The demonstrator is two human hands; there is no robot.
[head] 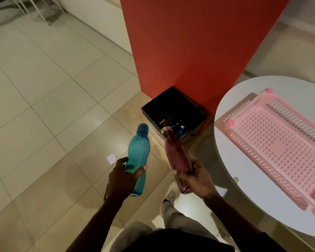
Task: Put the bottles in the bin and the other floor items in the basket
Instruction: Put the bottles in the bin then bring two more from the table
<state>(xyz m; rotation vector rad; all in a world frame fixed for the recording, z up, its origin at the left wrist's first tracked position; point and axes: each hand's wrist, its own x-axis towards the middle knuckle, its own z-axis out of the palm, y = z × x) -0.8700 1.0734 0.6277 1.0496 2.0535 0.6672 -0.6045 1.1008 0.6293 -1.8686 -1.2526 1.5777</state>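
Note:
My left hand (123,179) grips a teal plastic bottle (138,151) with a blue cap, held upright-tilted above the floor. My right hand (195,177) grips a dark red metal bottle (176,153) whose silver cap points toward the black bin (171,99). The bin stands on the floor against a red pillar and holds several bottles, one with a blue cap (180,129). A pink slatted basket (273,142) lies on the white round table at the right. A small white item (111,158) lies on the tiles just left of my left hand.
The red pillar (198,42) rises behind the bin. The white round table (247,202) fills the right side. Beige tiled floor (44,106) stretches to the left, with chair legs (35,10) at the far top left. My shoe (172,192) is below the hands.

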